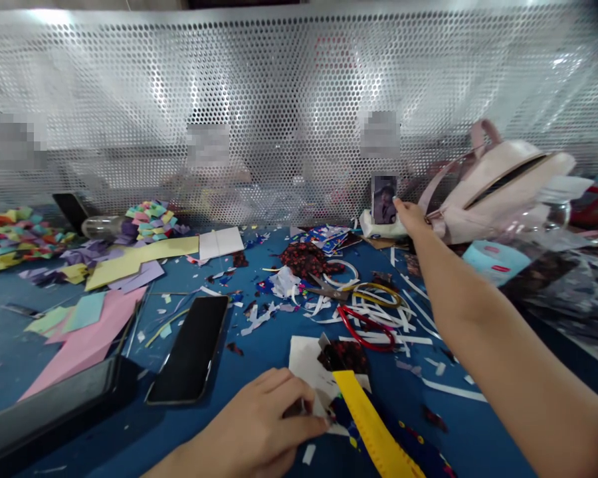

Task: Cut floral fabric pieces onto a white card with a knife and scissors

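My left hand (pixel 269 421) lies low in the middle, its fingers curled in a pinch at the edge of dark patterned scraps on a white sheet (pixel 303 358). What it pinches is too small to make out. A yellow ruler (pixel 371 425) lies across the scraps just to its right. My right arm reaches far forward, and my right hand (pixel 409 216) touches the right edge of a phone (pixel 384 202) propped upright against the perforated screen, with a person shown on its display. A white packet (pixel 383 229) sits at the phone's base.
Scissors (pixel 333 291), red-handled scissors (pixel 366 332) and paper strips lie mid-table. A black phone (pixel 189 352), a dark case (pixel 50 411) and coloured papers (pixel 90 332) are left. A pale bag (pixel 508 186) and tape roll (pixel 496 261) stand right. The perforated metal screen (pixel 279 99) spans the back.
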Demonstrator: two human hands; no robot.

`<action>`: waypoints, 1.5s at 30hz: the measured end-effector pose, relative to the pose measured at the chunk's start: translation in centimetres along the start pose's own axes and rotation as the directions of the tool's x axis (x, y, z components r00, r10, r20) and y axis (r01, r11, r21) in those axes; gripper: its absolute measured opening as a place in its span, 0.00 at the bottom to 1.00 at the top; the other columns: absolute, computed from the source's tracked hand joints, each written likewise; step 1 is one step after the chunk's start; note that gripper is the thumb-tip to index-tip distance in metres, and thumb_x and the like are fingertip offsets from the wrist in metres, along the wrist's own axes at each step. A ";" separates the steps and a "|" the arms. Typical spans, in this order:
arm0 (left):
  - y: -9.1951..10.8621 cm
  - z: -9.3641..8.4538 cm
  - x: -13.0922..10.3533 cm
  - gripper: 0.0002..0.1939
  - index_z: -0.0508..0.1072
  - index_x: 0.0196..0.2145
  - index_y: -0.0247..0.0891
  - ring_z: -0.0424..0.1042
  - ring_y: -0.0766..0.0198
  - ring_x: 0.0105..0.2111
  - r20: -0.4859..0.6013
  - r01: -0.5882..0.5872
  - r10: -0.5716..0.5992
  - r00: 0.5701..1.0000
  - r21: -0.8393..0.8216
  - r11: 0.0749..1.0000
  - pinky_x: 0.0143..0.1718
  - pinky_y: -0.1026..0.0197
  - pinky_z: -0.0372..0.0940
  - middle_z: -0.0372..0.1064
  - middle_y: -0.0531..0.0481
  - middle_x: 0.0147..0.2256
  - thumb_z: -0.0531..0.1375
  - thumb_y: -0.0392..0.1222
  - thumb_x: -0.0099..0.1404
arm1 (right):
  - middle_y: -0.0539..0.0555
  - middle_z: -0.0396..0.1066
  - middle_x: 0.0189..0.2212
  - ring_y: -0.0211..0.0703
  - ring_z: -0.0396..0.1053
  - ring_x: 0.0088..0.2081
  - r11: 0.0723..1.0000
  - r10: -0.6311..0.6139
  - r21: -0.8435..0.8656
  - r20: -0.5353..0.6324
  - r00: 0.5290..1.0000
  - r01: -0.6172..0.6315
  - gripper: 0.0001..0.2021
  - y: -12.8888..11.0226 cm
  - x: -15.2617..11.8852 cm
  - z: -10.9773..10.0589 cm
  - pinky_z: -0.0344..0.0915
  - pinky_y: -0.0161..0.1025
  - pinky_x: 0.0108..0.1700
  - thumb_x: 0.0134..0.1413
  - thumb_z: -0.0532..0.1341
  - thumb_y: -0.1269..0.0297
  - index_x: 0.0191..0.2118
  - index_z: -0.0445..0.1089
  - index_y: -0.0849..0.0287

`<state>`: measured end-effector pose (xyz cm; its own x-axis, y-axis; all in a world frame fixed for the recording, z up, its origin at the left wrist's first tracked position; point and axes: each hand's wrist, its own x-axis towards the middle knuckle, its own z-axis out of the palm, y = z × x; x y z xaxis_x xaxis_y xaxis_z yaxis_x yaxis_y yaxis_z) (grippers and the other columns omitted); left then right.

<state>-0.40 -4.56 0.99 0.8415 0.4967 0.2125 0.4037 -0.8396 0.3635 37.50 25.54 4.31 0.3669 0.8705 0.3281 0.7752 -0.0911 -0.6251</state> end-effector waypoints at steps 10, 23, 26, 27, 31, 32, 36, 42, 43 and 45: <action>0.3 0.0 -0.5 0.23 0.67 0.54 0.45 0.65 0.58 0.44 0.032 0.031 -0.030 0.999 -0.031 0.999 0.43 0.58 0.64 0.66 0.47 0.47 0.51 0.26 0.66 | 0.59 0.68 0.54 0.50 0.70 0.51 0.965 -0.151 0.168 -0.266 0.952 0.200 0.18 -6.1 -5.2 2.2 0.71 0.52 0.50 0.65 0.61 0.59 0.56 0.66 0.60; 0.3 0.5 -0.6 0.23 0.67 0.55 0.43 0.66 0.58 0.44 -0.001 0.003 -0.003 1.000 0.014 1.000 0.43 0.56 0.64 0.67 0.47 0.45 0.52 0.26 0.67 | 0.54 0.75 0.41 0.44 0.68 0.43 0.195 -0.972 0.495 0.215 0.098 0.847 0.11 -5.3 -29.5 -5.1 0.64 0.43 0.50 0.61 0.53 0.74 0.46 0.67 0.59; 0.2 0.5 -0.5 0.21 0.68 0.53 0.42 0.66 0.58 0.44 -0.002 0.000 0.000 1.000 0.021 1.000 0.43 0.56 0.64 0.67 0.47 0.44 0.51 0.25 0.67 | 0.52 0.75 0.37 0.43 0.66 0.37 0.159 -0.980 0.550 0.190 0.063 0.820 0.10 -4.5 -30.5 -4.4 0.64 0.41 0.43 0.59 0.51 0.73 0.43 0.67 0.58; 0.2 0.5 -0.5 0.21 0.69 0.53 0.42 0.66 0.58 0.44 -0.001 0.003 -0.003 1.000 0.022 1.000 0.43 0.56 0.64 0.67 0.47 0.44 0.51 0.25 0.66 | 0.52 0.75 0.36 0.43 0.65 0.37 0.166 -0.979 0.565 0.193 0.066 0.808 0.11 -4.4 -30.5 -4.1 0.64 0.41 0.43 0.59 0.50 0.73 0.43 0.67 0.58; 0.2 0.4 -0.7 0.23 0.68 0.54 0.43 0.66 0.57 0.45 0.016 0.011 -0.012 1.000 0.019 1.000 0.44 0.55 0.64 0.66 0.46 0.45 0.52 0.25 0.66 | 0.51 0.76 0.38 0.41 0.66 0.40 0.114 -0.987 0.523 0.157 0.036 0.845 0.11 -4.0 -29.2 -3.5 0.64 0.38 0.45 0.65 0.50 0.74 0.42 0.69 0.58; 0.2 0.4 -0.7 0.23 0.68 0.55 0.44 0.66 0.57 0.45 0.021 0.018 -0.019 1.000 0.017 1.000 0.45 0.54 0.65 0.66 0.46 0.46 0.52 0.25 0.66 | 0.50 0.76 0.39 0.40 0.67 0.42 0.070 -0.990 0.479 0.141 0.002 0.875 0.11 -3.8 -28.7 -3.5 0.64 0.38 0.46 0.67 0.50 0.73 0.42 0.70 0.58; 0.1 0.5 -1.0 0.23 0.68 0.55 0.44 0.65 0.56 0.45 0.030 0.033 -0.033 0.999 -0.003 0.999 0.44 0.54 0.65 0.65 0.45 0.47 0.52 0.26 0.66 | 0.50 0.76 0.42 0.40 0.68 0.47 -0.043 -0.987 0.337 0.134 -0.094 0.940 0.09 -2.9 -27.6 -3.6 0.64 0.39 0.47 0.69 0.54 0.69 0.42 0.72 0.58; 0.0 0.6 -0.8 0.24 0.71 0.54 0.47 0.65 0.59 0.46 -0.005 0.077 -0.078 0.997 -0.111 0.991 0.46 0.57 0.64 0.66 0.47 0.46 0.51 0.25 0.66 | 0.50 0.77 0.40 0.39 0.69 0.45 -0.033 -0.994 0.315 0.092 -0.066 0.948 0.11 -2.7 -27.6 -3.0 0.66 0.38 0.48 0.69 0.54 0.69 0.40 0.74 0.58; 0.0 0.7 -0.8 0.25 0.71 0.54 0.47 0.66 0.60 0.46 -0.020 0.084 -0.088 0.996 -0.147 0.986 0.46 0.58 0.64 0.66 0.47 0.46 0.51 0.24 0.66 | 0.50 0.77 0.40 0.39 0.69 0.45 -0.026 -0.994 0.321 0.092 -0.059 0.947 0.11 -2.8 -27.7 -3.0 0.66 0.38 0.48 0.69 0.53 0.69 0.40 0.74 0.58; 0.0 0.8 -0.7 0.26 0.73 0.53 0.47 0.66 0.62 0.46 -0.051 0.094 -0.106 0.993 -0.210 0.973 0.46 0.60 0.64 0.66 0.48 0.45 0.51 0.23 0.65 | 0.50 0.78 0.39 0.39 0.70 0.44 -0.019 -0.994 0.334 0.096 -0.054 0.942 0.13 -2.8 -27.6 -3.1 0.66 0.38 0.48 0.70 0.51 0.69 0.39 0.73 0.58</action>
<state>-0.71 -5.04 0.14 0.7745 0.5937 0.2182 0.3965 -0.7245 0.5638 26.73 0.24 -0.80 -0.8397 0.0902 0.5354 0.1592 0.9837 0.0840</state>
